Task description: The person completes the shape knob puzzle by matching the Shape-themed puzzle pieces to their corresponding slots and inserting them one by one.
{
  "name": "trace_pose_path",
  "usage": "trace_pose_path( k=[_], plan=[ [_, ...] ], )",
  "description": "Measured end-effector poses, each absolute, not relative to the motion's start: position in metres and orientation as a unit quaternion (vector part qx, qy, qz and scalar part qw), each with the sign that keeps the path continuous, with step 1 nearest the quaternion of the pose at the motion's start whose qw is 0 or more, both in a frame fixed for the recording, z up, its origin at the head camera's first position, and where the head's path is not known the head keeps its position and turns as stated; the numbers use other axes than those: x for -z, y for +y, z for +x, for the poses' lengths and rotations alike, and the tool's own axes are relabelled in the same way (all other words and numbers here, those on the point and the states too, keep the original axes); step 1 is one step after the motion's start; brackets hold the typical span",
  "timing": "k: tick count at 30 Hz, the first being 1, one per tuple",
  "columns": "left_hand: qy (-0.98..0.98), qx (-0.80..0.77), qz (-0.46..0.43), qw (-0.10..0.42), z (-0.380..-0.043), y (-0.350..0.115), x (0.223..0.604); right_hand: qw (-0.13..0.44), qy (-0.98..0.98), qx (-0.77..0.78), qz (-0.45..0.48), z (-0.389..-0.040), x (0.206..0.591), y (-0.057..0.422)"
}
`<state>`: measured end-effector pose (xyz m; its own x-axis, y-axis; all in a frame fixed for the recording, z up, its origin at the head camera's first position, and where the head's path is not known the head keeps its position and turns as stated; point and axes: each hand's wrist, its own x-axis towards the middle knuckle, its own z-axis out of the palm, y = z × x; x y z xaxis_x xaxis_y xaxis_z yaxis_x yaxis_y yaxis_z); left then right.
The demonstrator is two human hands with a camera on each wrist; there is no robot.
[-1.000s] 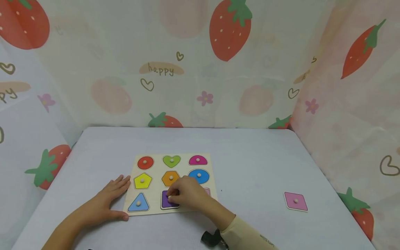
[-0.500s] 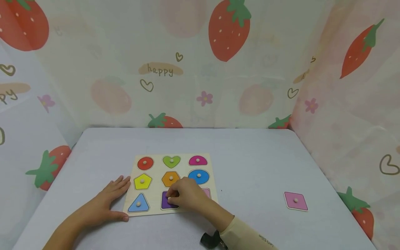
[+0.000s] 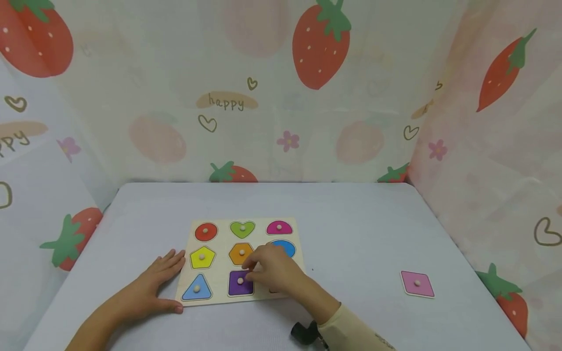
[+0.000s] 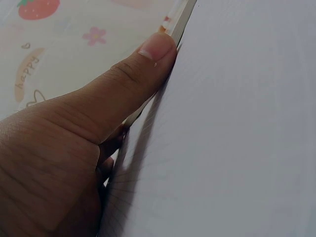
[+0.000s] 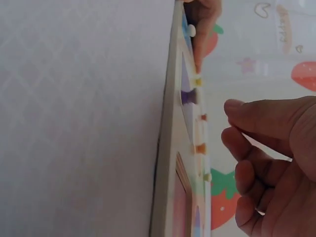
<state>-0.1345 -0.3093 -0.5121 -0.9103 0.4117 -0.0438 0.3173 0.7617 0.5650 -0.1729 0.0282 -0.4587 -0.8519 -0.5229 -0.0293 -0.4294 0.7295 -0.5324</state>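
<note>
A wooden peg puzzle board (image 3: 221, 265) lies on the table, with bright shapes set in rows. My left hand (image 3: 149, 287) rests at its left edge, fingers extended, its thumb (image 4: 158, 47) against the board's near corner in the left wrist view. Over the lower middle of the board hovers my right hand (image 3: 278, 270), holding nothing. Its loosely bent thumb and index finger (image 5: 236, 143) are apart from the knob of the purple square (image 3: 235, 291), which lies flat in its slot. The right wrist view shows an unfilled pink-bottomed recess (image 5: 180, 210); my hand mostly covers it in the head view.
A pink parallelogram piece (image 3: 411, 288) with a wooden knob lies on the white table (image 3: 351, 229) to the right. A black device (image 3: 304, 333) sits by the right sleeve. Strawberry-print curtains (image 3: 263, 117) enclose the back and sides.
My right hand has let go of the purple square's knob and moved slightly right and up. The square has settled into its slot. My left hand keeps its place on the board.
</note>
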Motion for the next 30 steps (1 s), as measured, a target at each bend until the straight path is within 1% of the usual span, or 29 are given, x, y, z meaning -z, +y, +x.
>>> trace_pose_path(
  k=[4,9,12,17,23,30],
  plan=[
    [0.933,-0.29,0.194,0.086,-0.133,-0.309,0.511,0.079,0.914,0.274,-0.288,-0.173,0.455,0.041],
    [0.934,-0.286,0.196,0.085,-0.132,-0.309,0.511,0.039,0.906,0.262,-0.331,-0.173,0.448,0.064],
    [0.935,-0.283,0.198,0.082,-0.132,-0.309,0.51,0.023,0.903,0.268,-0.335,-0.173,0.443,0.08],
    [0.935,-0.283,0.201,0.078,-0.133,-0.311,0.511,0.012,0.903,0.294,-0.312,-0.173,0.437,0.107],
    [0.933,-0.286,0.206,0.077,-0.132,-0.31,0.511,-0.028,0.908,0.303,-0.289,-0.17,0.427,0.141],
    [0.934,-0.286,0.198,0.077,-0.132,-0.31,0.51,-0.062,0.919,0.303,-0.245,-0.166,0.42,0.182]
  ],
)
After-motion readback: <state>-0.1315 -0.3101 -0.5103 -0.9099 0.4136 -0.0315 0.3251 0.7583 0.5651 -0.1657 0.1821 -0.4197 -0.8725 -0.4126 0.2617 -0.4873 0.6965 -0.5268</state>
